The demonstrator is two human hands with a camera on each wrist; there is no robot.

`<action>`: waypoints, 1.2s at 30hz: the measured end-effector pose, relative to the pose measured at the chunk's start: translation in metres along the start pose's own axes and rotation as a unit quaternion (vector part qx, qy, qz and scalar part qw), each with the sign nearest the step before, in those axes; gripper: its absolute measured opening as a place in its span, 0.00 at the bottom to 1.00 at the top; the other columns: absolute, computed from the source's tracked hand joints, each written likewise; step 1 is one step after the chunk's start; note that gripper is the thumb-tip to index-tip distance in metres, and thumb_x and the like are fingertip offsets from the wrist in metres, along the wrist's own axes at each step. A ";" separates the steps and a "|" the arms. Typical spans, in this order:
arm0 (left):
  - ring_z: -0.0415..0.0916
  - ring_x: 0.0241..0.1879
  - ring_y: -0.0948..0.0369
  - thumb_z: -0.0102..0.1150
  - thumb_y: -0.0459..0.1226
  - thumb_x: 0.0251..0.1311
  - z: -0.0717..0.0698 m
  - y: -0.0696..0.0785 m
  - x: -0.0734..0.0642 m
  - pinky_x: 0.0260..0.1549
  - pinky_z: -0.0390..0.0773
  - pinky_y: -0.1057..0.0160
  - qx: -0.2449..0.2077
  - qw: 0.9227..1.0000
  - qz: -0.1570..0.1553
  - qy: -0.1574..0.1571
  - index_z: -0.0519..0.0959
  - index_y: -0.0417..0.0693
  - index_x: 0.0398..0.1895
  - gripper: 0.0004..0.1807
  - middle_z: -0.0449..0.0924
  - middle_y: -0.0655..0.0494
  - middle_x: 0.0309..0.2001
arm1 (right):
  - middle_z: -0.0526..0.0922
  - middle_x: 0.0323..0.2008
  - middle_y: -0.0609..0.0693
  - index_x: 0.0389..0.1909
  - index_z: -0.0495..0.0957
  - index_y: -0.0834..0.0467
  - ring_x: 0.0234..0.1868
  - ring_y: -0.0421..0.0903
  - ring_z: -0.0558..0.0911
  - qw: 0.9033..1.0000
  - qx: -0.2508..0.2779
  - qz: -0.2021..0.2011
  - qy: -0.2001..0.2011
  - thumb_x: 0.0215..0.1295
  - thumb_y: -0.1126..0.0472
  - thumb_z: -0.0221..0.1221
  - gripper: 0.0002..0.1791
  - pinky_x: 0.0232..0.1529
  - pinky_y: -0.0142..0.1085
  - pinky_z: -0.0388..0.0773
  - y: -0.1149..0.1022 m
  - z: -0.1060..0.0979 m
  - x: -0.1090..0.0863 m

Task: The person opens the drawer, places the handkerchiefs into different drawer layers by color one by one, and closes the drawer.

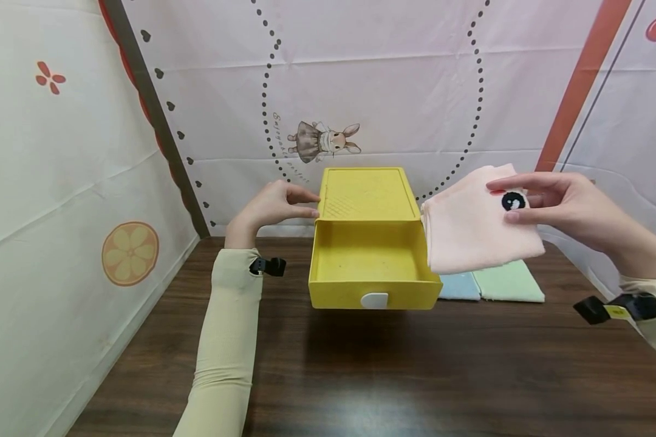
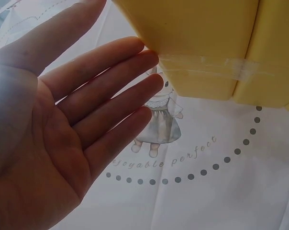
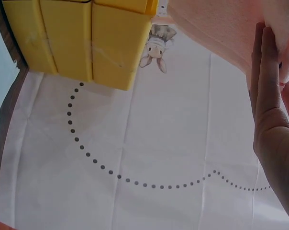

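Observation:
A yellow drawer box [image 1: 369,193] stands against the back wall cloth. Its top drawer [image 1: 374,294], with a white pull tab [image 1: 374,300], is pulled out, and I see its bare inside. My left hand [image 1: 276,206] is at the box's left side, fingertips touching its top edge; in the left wrist view the fingers [image 2: 111,81] are straight. To the right of the drawer, my right hand [image 1: 557,203] pinches a folded pink towel [image 1: 470,227] with a black round eye patch between thumb and fingers. The towel hangs raised, its left edge beside the drawer's right side.
A folded blue cloth [image 1: 459,286] and a folded green cloth [image 1: 508,282] lie side by side on the dark wooden table [image 1: 404,376], right of the drawer box. Printed cloth walls [image 1: 393,91] stand behind and at both sides.

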State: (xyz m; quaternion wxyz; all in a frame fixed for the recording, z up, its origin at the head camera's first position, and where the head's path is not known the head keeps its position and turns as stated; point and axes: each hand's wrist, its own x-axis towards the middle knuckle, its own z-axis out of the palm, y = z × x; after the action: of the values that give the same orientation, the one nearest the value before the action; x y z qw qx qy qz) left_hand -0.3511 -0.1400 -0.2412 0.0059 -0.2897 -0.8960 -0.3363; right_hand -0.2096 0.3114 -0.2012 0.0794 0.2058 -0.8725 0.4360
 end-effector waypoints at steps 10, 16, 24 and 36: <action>0.79 0.48 0.63 0.69 0.54 0.48 0.000 0.000 0.000 0.49 0.77 0.58 -0.003 1.000 -0.001 0.000 0.82 0.57 0.49 0.24 0.82 0.60 0.49 | 0.85 0.44 0.42 0.60 0.73 0.56 0.28 0.46 0.84 0.999 0.022 0.004 -0.041 0.59 0.72 0.61 0.27 0.24 0.37 0.80 -0.009 0.011 0.011; 0.79 0.48 0.63 0.69 0.54 0.48 0.000 0.000 0.000 0.49 0.77 0.58 -0.005 1.000 -0.003 -0.002 0.83 0.57 0.48 0.24 0.83 0.60 0.49 | 0.83 0.49 0.43 0.60 0.73 0.58 0.33 0.45 0.85 0.997 0.042 -0.003 -0.066 0.59 0.70 0.62 0.26 0.27 0.38 0.82 -0.015 0.022 0.022; 0.79 0.48 0.62 0.69 0.55 0.48 0.000 0.000 0.001 0.49 0.78 0.57 -0.004 1.000 -0.004 -0.004 0.83 0.57 0.48 0.25 0.83 0.59 0.49 | 0.82 0.47 0.49 0.60 0.73 0.57 0.36 0.48 0.85 0.991 0.068 -0.002 -0.111 0.60 0.67 0.62 0.25 0.32 0.41 0.83 -0.021 0.036 0.031; 0.79 0.48 0.63 0.69 0.55 0.47 0.000 0.001 0.000 0.48 0.78 0.58 0.001 1.000 -0.004 -0.002 0.83 0.57 0.48 0.25 0.83 0.60 0.49 | 0.78 0.53 0.49 0.59 0.73 0.57 0.36 0.49 0.85 0.990 0.082 -0.014 -0.114 0.58 0.66 0.65 0.26 0.32 0.42 0.83 -0.019 0.055 0.040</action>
State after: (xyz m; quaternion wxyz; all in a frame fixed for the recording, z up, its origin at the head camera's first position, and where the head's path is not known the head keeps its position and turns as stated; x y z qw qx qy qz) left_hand -0.3508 -0.1391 -0.2409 0.0030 -0.2871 -0.8973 -0.3352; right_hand -0.2358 0.2461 -0.2078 -0.0319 0.2719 -0.8342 0.4787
